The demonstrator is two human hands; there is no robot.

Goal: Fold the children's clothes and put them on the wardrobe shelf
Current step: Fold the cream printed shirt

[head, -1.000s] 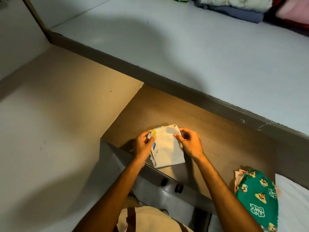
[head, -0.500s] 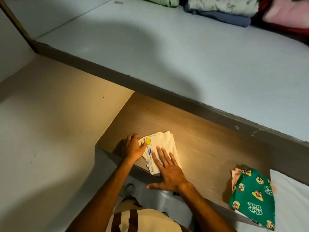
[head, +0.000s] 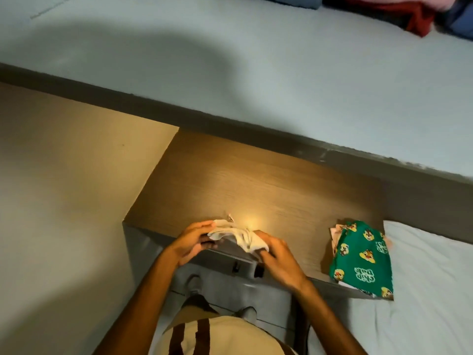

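A small white garment (head: 240,237), folded and bunched, is held at the front edge of the wooden top (head: 268,185), lower centre of frame. Its long axis runs approx. upper left to lower right. The left end is gripped by the left hand (head: 190,243), fingers curled on the cloth — the right end is pinched by the right hand (head: 277,256). A green printed garment (head: 362,257) lies well apart at right, w/ its long axis near vertical in frame.

- The white garment (head: 239,237), earlier flat on the wooden surface (head: 268,185), is now lifted at its front edge.
- The left hand (head: 190,242) and right hand (head: 277,254), earlier pressing flat, now grip its ends.
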